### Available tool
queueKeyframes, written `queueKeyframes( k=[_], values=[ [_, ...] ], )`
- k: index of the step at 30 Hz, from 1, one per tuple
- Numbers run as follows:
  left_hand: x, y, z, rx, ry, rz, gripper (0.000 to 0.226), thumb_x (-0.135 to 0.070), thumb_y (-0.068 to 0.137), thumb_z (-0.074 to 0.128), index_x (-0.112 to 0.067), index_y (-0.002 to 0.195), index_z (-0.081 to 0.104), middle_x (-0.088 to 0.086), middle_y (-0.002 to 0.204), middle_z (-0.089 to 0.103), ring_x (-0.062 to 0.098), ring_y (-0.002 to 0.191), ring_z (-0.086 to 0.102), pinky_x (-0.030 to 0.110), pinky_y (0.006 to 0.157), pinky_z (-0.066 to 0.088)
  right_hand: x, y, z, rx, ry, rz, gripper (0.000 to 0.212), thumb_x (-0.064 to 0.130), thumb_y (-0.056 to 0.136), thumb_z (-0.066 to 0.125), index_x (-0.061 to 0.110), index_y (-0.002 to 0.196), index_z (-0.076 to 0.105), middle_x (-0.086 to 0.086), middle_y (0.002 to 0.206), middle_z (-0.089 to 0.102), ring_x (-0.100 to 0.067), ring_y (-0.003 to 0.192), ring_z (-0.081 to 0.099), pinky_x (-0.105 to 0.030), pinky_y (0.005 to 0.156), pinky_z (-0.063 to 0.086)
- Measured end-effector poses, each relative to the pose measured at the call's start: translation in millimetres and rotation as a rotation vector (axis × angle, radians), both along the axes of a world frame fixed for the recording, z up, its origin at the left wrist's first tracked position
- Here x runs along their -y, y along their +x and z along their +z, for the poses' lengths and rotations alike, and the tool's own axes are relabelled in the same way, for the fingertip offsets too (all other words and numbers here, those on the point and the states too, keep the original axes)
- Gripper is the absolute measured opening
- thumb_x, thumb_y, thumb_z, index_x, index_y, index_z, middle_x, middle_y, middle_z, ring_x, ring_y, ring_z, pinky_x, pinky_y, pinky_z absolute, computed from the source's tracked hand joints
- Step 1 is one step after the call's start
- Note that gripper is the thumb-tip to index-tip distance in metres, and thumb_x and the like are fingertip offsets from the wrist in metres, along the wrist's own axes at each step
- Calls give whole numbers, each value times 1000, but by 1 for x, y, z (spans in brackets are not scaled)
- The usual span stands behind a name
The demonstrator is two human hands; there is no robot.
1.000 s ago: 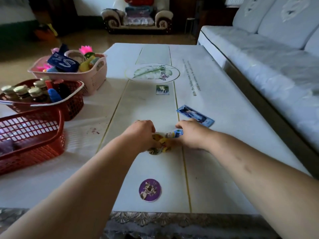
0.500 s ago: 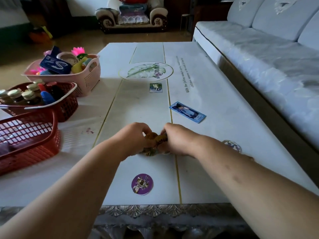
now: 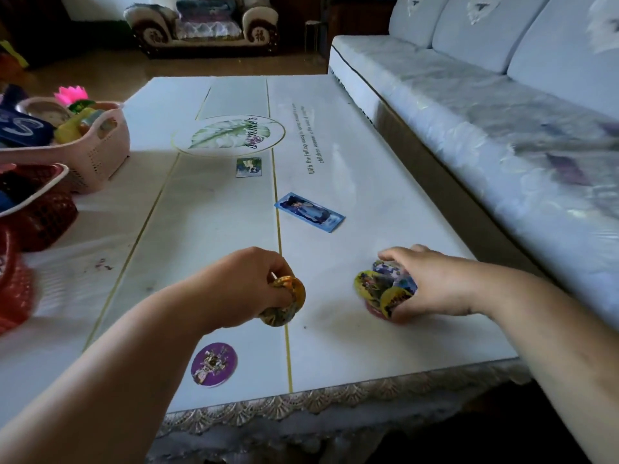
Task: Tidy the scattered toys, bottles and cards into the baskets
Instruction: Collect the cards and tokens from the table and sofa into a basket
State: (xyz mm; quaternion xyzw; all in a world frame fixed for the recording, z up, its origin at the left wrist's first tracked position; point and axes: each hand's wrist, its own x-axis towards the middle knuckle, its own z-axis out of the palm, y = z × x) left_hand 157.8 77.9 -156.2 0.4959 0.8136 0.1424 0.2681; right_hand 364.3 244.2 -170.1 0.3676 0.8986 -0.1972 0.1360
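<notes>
Baskets (image 3: 100, 145) left of cards (image 3: 310, 212)

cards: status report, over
Left hand grips gold discs. Right hand grips a mixed stack. Purple disc, blue card, small card lie loose. Nothing blocks the pink basket.

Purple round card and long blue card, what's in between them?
In the head view, the left hand, holding gold round cards, sits between them.

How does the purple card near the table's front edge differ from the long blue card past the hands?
The purple card is round; the blue card is a long rectangle. The purple card lies by the front edge; the blue card lies farther off, askew. Both lie flat and loose on the table.
</notes>
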Motion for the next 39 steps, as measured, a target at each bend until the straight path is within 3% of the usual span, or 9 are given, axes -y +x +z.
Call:
queueKeyframes(
  k=[4,9,13,18,21,27,33,36,39],
  values=[
    [-6,10,-11,16,35,8,13,-29,85,68,-31,97,67,-7,91,68,17,84,66,43,77,59,-1,3,-5,-8,66,-76,112,57,59,80,35,150,19,-1,141,28,-21,133,29,-34,107,35],
    [-12,19,-18,39,82,38,10,-27,84,68,-36,85,63,-8,84,68,21,75,69,45,68,60,2,-10,-2,-1,-9,-86,94,51,52,85,32,133,39,3,122,38,-17,113,48,-33,96,47],
    [-5,16,-15,8,82,58,10,-26,84,68,-34,89,65,-9,84,67,17,78,67,42,72,59,7,-25,4,44,-32,-41,84,45,53,87,30,120,38,2,114,42,-16,97,54,-34,85,53],
    [16,2,-8,5,107,118,9,-26,86,70,-31,92,67,-9,86,68,11,79,64,35,75,58,17,-37,7,57,-80,52,76,35,64,85,27,120,34,4,106,53,-17,92,60,-35,78,56],
    [26,-3,-7,21,122,163,9,-26,87,69,-28,96,68,-7,88,69,11,79,65,33,75,58,24,-44,10,91,-38,128,75,34,66,83,27,125,38,6,105,53,-16,92,58,-29,74,53],
    [48,-14,-5,37,178,261,10,-24,85,71,-31,90,68,-6,84,71,18,75,69,47,72,59,33,-54,16,148,9,239,72,35,71,81,25,131,44,9,98,45,-13,86,50,-16,53,38],
    [71,-26,-3,78,177,268,10,-24,81,76,-30,87,70,-6,79,73,16,74,71,46,75,59,39,-50,18,171,-21,250,65,42,68,82,27,123,50,10,96,52,-13,87,56,-23,64,47],
    [80,-29,-6,98,130,196,14,-23,78,78,-31,87,71,-11,78,74,8,71,70,37,75,60,43,-57,14,84,-106,265,48,39,68,83,24,102,54,11,91,60,-10,86,61,-24,69,52],
    [92,-27,-5,75,44,125,22,-22,77,78,-38,90,71,-26,74,69,-2,68,65,17,63,52,50,-67,4,-154,-256,139,47,34,66,86,18,102,61,5,93,68,-11,87,66,-33,82,57]
  ],
)
